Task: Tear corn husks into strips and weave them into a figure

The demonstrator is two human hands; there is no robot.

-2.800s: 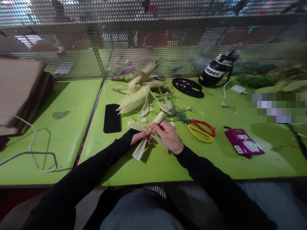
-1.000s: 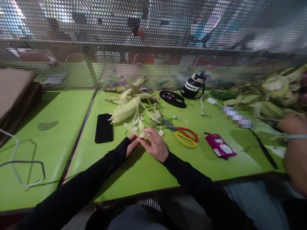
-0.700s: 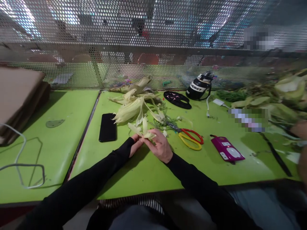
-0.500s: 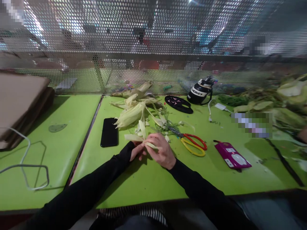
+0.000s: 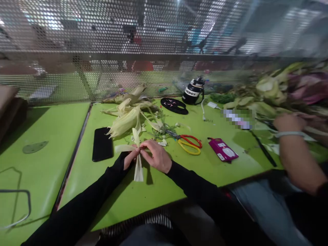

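Observation:
Both my hands meet over the green table (image 5: 164,184), pinching pale corn husk strips (image 5: 137,164). My left hand (image 5: 130,158) is closed on the strips from the left. My right hand (image 5: 156,158) is closed on them from the right, fingers curled over the crossing point. One strip hangs down toward me, another sticks out to the left, a third points up. Behind my hands lies a pile of corn husks (image 5: 126,114).
A black phone (image 5: 102,143) lies left of my hands. Red-and-yellow scissors (image 5: 188,142) and a magenta device (image 5: 222,153) lie to the right. Another person's arm (image 5: 294,150) reaches over a heap of husks (image 5: 276,92) at far right. A perforated metal screen (image 5: 153,51) backs the table.
The strips have been reworked: one now hangs down toward me, where before they stuck up. The view has swung right, and another person's arm is back at the right edge.

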